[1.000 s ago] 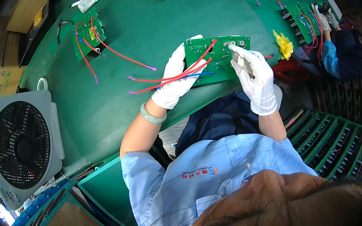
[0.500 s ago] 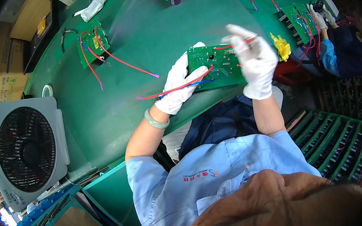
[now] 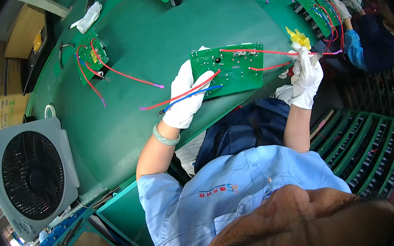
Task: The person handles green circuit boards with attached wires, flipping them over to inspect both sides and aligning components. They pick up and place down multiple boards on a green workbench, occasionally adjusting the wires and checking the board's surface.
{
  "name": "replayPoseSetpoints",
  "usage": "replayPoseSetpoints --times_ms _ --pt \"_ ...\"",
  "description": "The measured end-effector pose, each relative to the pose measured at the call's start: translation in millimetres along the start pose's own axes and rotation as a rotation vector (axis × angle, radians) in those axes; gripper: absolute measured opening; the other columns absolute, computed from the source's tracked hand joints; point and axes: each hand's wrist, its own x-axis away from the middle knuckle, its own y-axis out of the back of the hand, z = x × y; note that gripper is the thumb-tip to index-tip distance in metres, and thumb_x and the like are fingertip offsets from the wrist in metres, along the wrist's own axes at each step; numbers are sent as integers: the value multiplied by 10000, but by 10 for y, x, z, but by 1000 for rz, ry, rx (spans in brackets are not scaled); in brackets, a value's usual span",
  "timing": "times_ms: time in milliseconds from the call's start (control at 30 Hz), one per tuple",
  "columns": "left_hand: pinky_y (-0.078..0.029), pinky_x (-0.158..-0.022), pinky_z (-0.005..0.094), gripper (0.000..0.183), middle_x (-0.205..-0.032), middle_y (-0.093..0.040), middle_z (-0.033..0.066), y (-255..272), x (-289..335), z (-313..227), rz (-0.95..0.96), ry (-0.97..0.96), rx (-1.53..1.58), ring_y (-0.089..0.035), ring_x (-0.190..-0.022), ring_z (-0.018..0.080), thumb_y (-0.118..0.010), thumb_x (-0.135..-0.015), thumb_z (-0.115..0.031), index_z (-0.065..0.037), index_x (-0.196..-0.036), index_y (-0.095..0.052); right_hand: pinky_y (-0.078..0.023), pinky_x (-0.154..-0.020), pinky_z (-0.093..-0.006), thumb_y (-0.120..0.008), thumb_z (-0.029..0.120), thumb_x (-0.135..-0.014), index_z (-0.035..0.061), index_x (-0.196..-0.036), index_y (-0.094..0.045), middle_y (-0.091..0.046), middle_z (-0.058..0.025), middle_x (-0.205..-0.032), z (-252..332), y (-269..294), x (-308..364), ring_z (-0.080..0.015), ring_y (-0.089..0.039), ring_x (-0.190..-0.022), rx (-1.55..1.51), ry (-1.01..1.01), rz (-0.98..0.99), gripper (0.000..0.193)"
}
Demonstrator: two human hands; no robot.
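Observation:
A green circuit board (image 3: 245, 80) is gripped at its left edge by my white-gloved left hand (image 3: 185, 95), the thumb lying over its face. Red and blue wires run from the board leftward across that glove. Off the board's right side stretch two more red wires (image 3: 271, 53). My gloved right hand (image 3: 305, 78) is closed at the ends of these, its fingers bunched around them. Exactly how many wires it pinches is partly hidden by the fingers. A small greyish bit shows beside the fingertips, too small to name.
Another wired board (image 3: 91, 57) lies on the green tabletop (image 3: 150, 41) at far left, near a white glove (image 3: 87, 18). A grey fan (image 3: 34, 173) stands left. Crumpled yellow material (image 3: 297, 38) is beyond my right hand. A co-worker's gloved hands (image 3: 340, 6) work far right; green racks (image 3: 368, 153) stand below.
My right hand has moved right and slightly down, away from the board's face, and now closes on the red wires, drawn out rightward. The left hand and board have shifted slightly left.

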Motion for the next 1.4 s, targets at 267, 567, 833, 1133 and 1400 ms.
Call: replayPoseSetpoints --times_ms 267,567,833,1133,1400 --pt "-484 -938 309 434 -1194 -611 132 44 -6 7 40 1 -59 -603 -1062 183 -642 -920 -99 47 -1298 -487 -240 -455 -193 -654 237 -930 3 -1001 -726 -649 -11 -669 -306 103 116 -10 -347 -475 248 -271 -9 255" --pt "-502 -886 316 389 -1148 -635 117 58 -40 -49 60 -78 -218 -622 -1015 172 -662 -910 -125 6 -1254 -536 -230 -437 -208 -612 305 -958 -11 -938 -724 -570 3 -581 -308 152 97 -30 -357 -449 210 -326 -10 337" --pt "-515 -818 308 428 -1028 -664 113 55 -17 9 -2 -157 -311 -649 -906 193 -706 -880 -167 22 -1220 -530 -447 -567 -224 -611 202 -958 -15 -910 -685 -686 -90 -788 164 16 510 -77 -577 -609 220 89 71 234" --pt "-460 -981 344 567 -1266 -560 126 113 45 230 87 -7 317 -566 -1150 227 -698 -878 -201 -16 -1349 -442 -553 -696 -333 -647 5 -729 86 -1228 -639 -679 -129 -1023 325 -1151 855 -271 -683 -849 683 791 857 506" --pt "-468 -943 303 442 -1173 -615 85 3 -52 -131 36 74 -42 -579 -1081 150 -676 -910 -139 7 -1287 -498 -452 -541 -239 -636 105 -888 50 -1122 -702 -720 -72 -909 138 -1048 680 -75 -561 -609 106 164 539 249"
